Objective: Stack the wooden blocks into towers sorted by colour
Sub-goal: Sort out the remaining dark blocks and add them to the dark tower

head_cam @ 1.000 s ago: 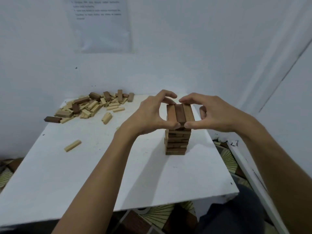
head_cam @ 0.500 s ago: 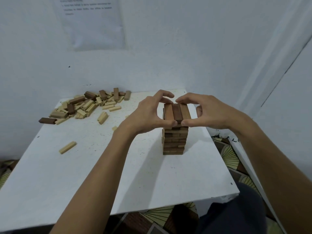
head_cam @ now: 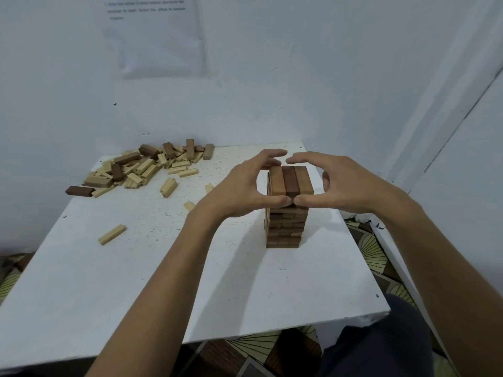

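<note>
- Right now a brown tower [head_cam: 284, 227] of small wooden blocks stands on the right half of the white table [head_cam: 190, 281].
- Its blocks are long sticks with flat sides and sharp corners, and each row lies crossways on the row below.
- The top row [head_cam: 291, 180] is three smooth brown blocks side by side, and the middle one is a bit darker.
- The left hand [head_cam: 242, 186] and the right hand [head_cam: 345, 183] both curl round that top row. The thumbs press its near ends and meet tip to tip, and the fingers arch over its far ends.
- The thumbs hide the row just under the top.
- A loose pile [head_cam: 141, 170] of pale and dark blocks lies at the far left of the table, well apart from the tower.
- One dark block [head_cam: 79, 191] lies at the pile's left edge.
- One pale block [head_cam: 112, 234] lies alone, nearer the person.
- The table top has tiny dark specks.
- A sheet of paper [head_cam: 155, 36] with blurry print hangs on the pale wall behind.
- A floor [head_cam: 373, 248] with fan shapes shows beside the table.
</note>
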### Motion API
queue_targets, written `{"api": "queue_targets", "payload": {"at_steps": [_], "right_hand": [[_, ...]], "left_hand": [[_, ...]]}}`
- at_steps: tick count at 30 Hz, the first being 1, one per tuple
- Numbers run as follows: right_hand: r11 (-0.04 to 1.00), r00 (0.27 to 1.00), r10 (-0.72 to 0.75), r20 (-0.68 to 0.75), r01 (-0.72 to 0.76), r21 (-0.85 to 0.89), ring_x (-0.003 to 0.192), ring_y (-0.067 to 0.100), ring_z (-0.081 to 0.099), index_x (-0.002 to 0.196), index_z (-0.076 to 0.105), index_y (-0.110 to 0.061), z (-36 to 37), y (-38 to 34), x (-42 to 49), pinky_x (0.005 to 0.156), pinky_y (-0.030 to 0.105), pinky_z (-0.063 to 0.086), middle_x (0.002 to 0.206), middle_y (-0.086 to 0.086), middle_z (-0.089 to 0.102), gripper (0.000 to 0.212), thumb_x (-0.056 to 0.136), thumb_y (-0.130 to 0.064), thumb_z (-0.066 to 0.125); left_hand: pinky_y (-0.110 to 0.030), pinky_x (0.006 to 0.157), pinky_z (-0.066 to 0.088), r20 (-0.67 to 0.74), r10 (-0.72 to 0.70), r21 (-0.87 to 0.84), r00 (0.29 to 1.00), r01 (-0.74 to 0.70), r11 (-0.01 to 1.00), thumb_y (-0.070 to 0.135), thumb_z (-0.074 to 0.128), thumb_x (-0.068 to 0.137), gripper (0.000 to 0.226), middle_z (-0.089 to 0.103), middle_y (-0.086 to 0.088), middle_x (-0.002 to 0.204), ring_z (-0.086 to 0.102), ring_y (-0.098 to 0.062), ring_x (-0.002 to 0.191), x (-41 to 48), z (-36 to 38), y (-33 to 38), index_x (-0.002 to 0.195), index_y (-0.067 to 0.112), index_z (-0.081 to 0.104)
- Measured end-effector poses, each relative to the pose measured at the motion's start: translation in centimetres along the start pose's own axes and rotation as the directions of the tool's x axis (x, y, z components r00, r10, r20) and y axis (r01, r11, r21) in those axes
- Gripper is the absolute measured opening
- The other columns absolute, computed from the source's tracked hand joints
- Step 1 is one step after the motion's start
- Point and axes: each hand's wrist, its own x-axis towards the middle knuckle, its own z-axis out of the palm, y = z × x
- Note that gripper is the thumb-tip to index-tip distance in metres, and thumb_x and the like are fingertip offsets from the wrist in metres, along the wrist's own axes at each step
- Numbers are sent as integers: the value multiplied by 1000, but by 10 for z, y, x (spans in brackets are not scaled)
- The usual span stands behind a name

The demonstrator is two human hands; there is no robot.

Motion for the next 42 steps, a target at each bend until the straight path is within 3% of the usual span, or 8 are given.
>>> {"api": "queue_targets", "payload": {"at_steps": [2, 4, 8, 15, 20, 25, 34, 42], "right_hand": [[996, 999, -7, -51, 2, -93, 67, -27, 40, 140, 44, -41, -2, -4, 0, 79, 20, 38, 138, -26, 48, 69, 79, -53, 73], [977, 995, 16, -102, -37, -211, 70, -18, 39, 141, 42, -44, -7, -12, -1, 87, 31, 42, 146, -20, 42, 71, 77, -65, 65], [957, 984, -28, -177, -25, -288, 90, 3, 42, 137, 47, -41, -13, -35, 1, 81, 29, 37, 137, -14, 50, 71, 74, -73, 49], [966, 965, -180, -190, 137, -219, 121, 16, 44, 134, 55, -29, 21, -99, 26, 101, 36, 42, 134, -6, 54, 50, 90, -53, 55], [968, 959, -222, -176, 194, -158, 119, 18, 47, 132, 56, -25, 66, -131, 67, 97, 33, 42, 131, -3, 56, 38, 97, -39, 51], [987, 976, -142, -164, 127, -98, 117, 24, 50, 129, 56, -22, 110, -132, 123, 93, 36, 44, 127, 3, 57, 33, 98, -31, 50], [999, 989, 2, -146, -7, -37, 112, 31, 54, 132, 54, -19, 177, -90, 236, 88, 42, 49, 125, 12, 53, 36, 98, -23, 48], [976, 993, 83, -83, -98, -195, 113, 41, 45, 149, 29, -38, 225, -51, 298, 92, 52, 45, 141, 15, 34, 48, 101, -41, 38]], "left_hand": [[-20, 93, 30, -17, -3, 8, 1000, 3, 1000, 44, 81, 74, 82, 52, 12, 138, 45, -3, 127, -3, -2, -3, 143, 39, 36], [-22, 93, 32, -42, -6, 25, 999, 7, 1000, 49, 79, 74, 81, 51, 13, 139, 44, -3, 128, -8, -6, -6, 143, 40, 37], [-11, 88, 30, -104, 2, 54, 995, 3, 999, 53, 73, 78, 70, 50, 17, 138, 44, 0, 126, -22, -21, -12, 140, 40, 42], [-20, 93, 42, -242, -14, 58, 970, 29, 998, 46, 67, 88, 46, 57, 20, 129, 53, 4, 116, -53, -60, -36, 130, 33, 55], [-10, 88, 38, -300, -50, 74, 953, 75, 994, 41, 65, 90, 38, 60, 21, 124, 55, 5, 112, -70, -88, -69, 127, 30, 59], [-10, 82, 36, -321, -87, 162, 943, 145, 976, 32, 64, 92, 33, 61, 17, 119, 55, 0, 106, -68, -109, -113, 124, 25, 61], [-42, 85, 50, -371, -186, 366, 910, 328, 871, 34, 57, 93, 28, 64, -1, 111, 61, -22, 101, -7, -133, -215, 118, 23, 65], [-52, 106, 24, -410, -239, 606, 880, 459, 650, 41, 36, 100, 39, 61, -7, 129, 47, -39, 122, 52, -123, -266, 137, 36, 49]]}}
